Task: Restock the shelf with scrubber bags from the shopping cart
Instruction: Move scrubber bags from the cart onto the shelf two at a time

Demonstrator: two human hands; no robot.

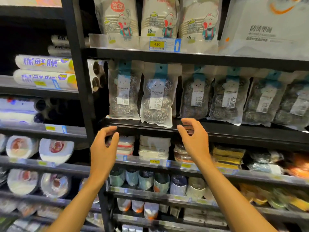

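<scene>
Both hands are raised in front of the black shelf (pixel 234 133), fingers loosely curved and holding nothing. The left hand (pixel 103 144) hovers just below the shelf's front lip; the right hand (pixel 194 139) sits at the lip, under the gap between the second and third packs. The scrubber bags (pixel 157 99) stand upright in a row along this shelf, the second from the left pushed forward so its bottom overhangs the edge. Above them are packs of paper bowls (pixel 158 19) behind a yellow price tag (pixel 157 44). Folded cloths (pixel 153 148) and sponges (pixel 228 156) fill the shelf below. Left of the upright post (pixel 78 64) lie cling film rolls (pixel 43 63).
</scene>
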